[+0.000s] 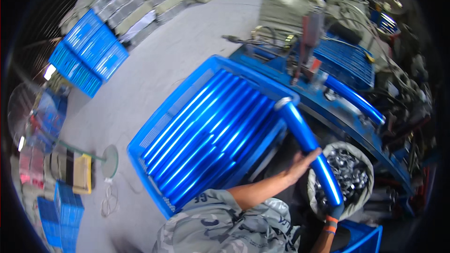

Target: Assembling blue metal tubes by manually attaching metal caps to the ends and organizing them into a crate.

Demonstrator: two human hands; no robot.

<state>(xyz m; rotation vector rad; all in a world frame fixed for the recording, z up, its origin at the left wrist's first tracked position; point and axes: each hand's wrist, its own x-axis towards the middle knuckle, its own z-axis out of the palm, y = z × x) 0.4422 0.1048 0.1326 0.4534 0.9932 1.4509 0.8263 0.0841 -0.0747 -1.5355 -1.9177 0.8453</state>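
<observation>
A shiny blue metal tube (304, 131) with a silver upper end slants in front of me. My left hand (302, 165) is closed round its middle. My right hand (335, 210), in a dark glove with an orange band at the wrist, holds the lower end; most of its fingers are hidden. The tube's upper end is over the right corner of a blue crate (154, 126), where several rows of similar tubes (211, 131) lie side by side. On the bench to the right, another blue tube (355, 99) lies at a machine.
A blue-topped bench (337, 112) with a machine (309, 42) runs along the right. Below it stands a pale sack (368, 185) of small shiny metal pieces, with a blue bin (370, 236) nearer me. Stacked blue crates (89, 51) and a fan (109, 161) stand left.
</observation>
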